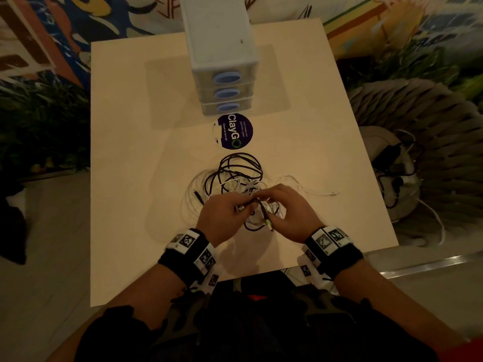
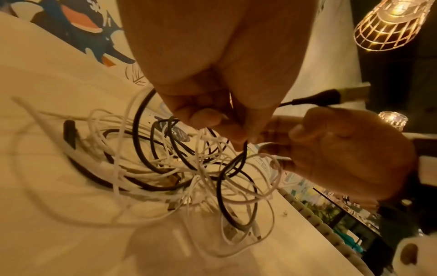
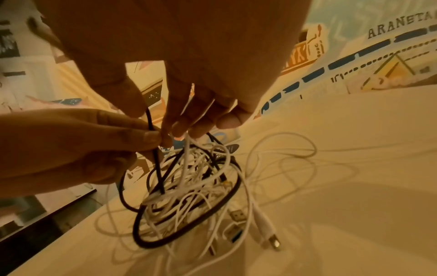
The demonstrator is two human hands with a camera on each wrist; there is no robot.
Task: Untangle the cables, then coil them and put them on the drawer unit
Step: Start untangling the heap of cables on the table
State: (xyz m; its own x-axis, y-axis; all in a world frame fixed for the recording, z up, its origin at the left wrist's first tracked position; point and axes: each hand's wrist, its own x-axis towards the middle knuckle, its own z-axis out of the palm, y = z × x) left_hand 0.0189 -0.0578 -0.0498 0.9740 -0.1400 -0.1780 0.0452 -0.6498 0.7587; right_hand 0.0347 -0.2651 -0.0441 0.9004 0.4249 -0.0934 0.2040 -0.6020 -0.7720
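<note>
Dim warm light falls on a pale table point(image 1: 125, 152) with a white drawer unit point(image 1: 219, 35) at its far edge, its top bare; near me lies a knot of black and white cables point(image 1: 235, 176). My left hand point(image 1: 222, 215) pinches the black cable point(image 2: 141, 130) near its plug while my right hand point(image 1: 290, 212) pinches white strands point(image 3: 187, 158) beside it. These cords look light, limp and springy, likely to snag; holding by a plug end seems best.
</note>
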